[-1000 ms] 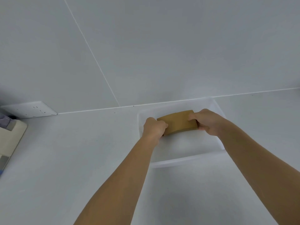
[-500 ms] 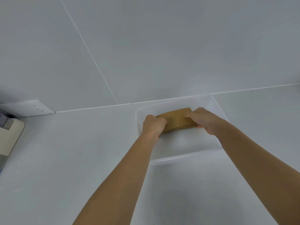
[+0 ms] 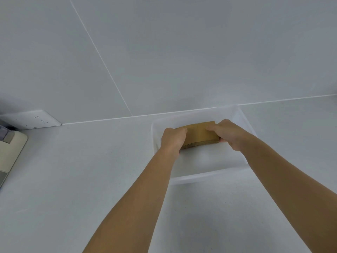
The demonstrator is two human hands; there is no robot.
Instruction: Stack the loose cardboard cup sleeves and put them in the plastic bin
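Note:
A flat stack of brown cardboard cup sleeves (image 3: 199, 133) is inside the translucent white plastic bin (image 3: 206, 175), near the bin's far wall. My left hand (image 3: 173, 138) grips the stack's left end. My right hand (image 3: 228, 133) grips its right end, fingers lying over the top. The layered edges of the sleeves show along the stack's near side. Whether the stack rests on the bin's floor I cannot tell.
The bin stands on a white counter against a white wall. A white wall socket (image 3: 34, 119) is at the left. A beige appliance (image 3: 10, 152) sits at the left edge of the counter.
Both hands have carried the sleeve stack a little farther back and lower inside the bin. Both grips are unchanged.

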